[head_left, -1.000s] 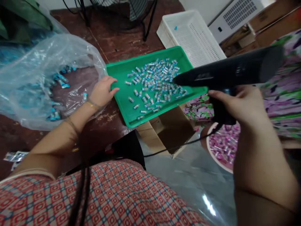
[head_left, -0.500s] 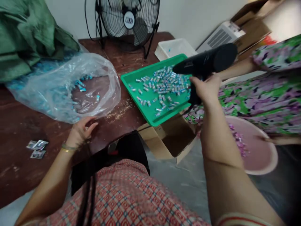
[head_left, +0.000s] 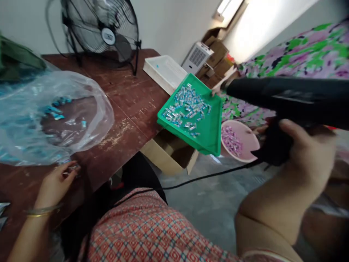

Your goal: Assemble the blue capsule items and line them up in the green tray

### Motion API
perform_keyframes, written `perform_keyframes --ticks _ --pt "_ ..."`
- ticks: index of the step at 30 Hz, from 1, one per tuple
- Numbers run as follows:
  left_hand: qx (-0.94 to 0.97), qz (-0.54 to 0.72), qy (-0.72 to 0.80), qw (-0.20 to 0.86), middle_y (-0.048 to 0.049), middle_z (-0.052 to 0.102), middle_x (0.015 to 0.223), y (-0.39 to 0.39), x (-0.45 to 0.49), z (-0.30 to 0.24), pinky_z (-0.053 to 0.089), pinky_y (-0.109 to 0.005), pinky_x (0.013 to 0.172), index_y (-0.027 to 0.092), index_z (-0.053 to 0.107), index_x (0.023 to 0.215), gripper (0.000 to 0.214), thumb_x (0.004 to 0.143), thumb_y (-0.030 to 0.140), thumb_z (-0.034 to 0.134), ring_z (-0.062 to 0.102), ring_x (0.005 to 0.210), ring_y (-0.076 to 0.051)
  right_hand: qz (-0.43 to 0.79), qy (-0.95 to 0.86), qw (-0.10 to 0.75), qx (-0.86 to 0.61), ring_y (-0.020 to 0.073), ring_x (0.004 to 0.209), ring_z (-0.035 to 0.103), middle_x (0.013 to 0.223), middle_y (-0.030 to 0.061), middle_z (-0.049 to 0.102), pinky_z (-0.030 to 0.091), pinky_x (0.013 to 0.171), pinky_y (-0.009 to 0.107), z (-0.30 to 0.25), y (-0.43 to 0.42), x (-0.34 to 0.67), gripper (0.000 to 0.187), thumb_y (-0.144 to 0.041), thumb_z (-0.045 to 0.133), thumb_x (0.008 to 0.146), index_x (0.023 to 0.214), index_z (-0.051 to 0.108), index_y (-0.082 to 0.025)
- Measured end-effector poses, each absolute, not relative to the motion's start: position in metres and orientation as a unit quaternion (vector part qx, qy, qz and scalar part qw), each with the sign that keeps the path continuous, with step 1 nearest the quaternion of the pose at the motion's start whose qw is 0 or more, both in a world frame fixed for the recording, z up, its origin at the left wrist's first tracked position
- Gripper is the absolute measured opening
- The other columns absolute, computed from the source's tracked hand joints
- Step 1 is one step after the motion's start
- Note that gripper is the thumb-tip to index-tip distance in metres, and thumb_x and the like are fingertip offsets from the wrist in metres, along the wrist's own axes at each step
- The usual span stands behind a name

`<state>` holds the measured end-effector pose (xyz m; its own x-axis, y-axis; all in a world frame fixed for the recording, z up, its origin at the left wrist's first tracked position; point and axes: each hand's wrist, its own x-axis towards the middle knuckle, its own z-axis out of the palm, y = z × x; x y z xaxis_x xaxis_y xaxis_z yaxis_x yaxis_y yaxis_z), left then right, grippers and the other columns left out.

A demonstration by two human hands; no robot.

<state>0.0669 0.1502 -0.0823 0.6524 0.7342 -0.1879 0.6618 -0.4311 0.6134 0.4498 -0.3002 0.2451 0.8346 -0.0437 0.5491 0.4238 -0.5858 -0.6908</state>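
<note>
Lower left: left hand (head_left: pixel 58 182) curled beside clear bag (head_left: pixel 99 112), grip unclear | centre: green tray (head_left: pixel 211 125) of small packets (head_left: pixel 189 102) had swung askew, co-worker's hand (head_left: pixel 216 90) at its edge | right: right hand (head_left: pixel 308 149) gripped black blower (head_left: pixel 272 96), so its nozzle (head_left: pixel 231 88) no longer overhung them

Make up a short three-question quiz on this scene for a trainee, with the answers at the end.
1. Which of the wearer's hands holds the black gun-shaped tool?
2. True or false: small blue-and-silver pieces lie in the green tray.
3. Which of these is the wearer's left hand nearest to?
a) the fan
b) the clear plastic bag
c) the pink basin

Key:
1. The right hand.
2. True.
3. b
</note>
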Motion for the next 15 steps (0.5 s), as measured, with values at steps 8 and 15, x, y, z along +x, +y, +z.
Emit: perform_keyframes --ticks 8,15 --pt "0.882 0.025 0.234 0.409 -0.0041 0.081 0.121 0.087 0.131 -0.073 0.062 -0.046 0.098 0.028 0.073 0.119 0.047 0.086 0.058 0.058 0.076 0.105 -0.031 0.069 -0.108 0.610 -0.782 0.0217 0.072 0.068 0.094 0.0077 0.077 0.057 0.062 0.037 0.158 -0.269 0.348 0.039 -0.050 0.081 0.071 0.099 0.079 -0.024" --pt "0.839 0.016 0.230 0.494 -0.0112 0.080 0.123 0.013 0.077 -0.060 0.063 -0.040 0.094 0.022 0.074 0.123 0.046 0.092 0.052 0.059 0.077 0.106 -0.027 0.342 -0.293 0.516 -0.728 0.0316 0.107 0.072 0.101 0.0102 0.080 0.055 0.113 0.057 0.048 -0.163 0.317 0.035 -0.049 0.088 0.073 0.096 0.080 -0.023"
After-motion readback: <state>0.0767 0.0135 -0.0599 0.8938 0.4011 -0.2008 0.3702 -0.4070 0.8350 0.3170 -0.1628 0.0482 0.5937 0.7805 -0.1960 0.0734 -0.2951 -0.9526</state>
